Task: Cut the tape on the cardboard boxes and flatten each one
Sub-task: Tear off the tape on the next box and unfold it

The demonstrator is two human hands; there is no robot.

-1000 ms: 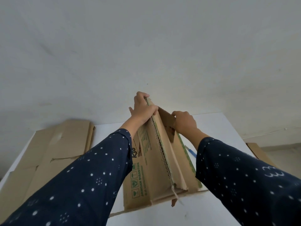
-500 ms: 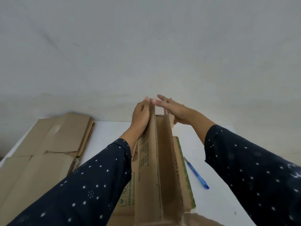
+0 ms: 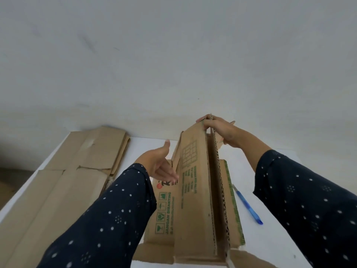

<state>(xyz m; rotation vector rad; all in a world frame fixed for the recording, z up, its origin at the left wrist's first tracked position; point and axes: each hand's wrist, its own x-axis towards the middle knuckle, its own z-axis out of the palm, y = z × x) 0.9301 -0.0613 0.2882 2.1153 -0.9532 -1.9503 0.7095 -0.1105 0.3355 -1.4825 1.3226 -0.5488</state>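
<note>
While half-folded, box (image 3: 195,190): stands on edge on desk (image 3: 274,167).
Right hand (image 3: 218,130): pinches top corner.
Left hand (image 3: 158,163): spread open, empty, beside box.
Risk: single grip could let it topple.

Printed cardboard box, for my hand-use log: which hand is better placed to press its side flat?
Probably left. The left hand is open and free beside the printed brown cardboard box, while the right hand grips its top edge.
</note>
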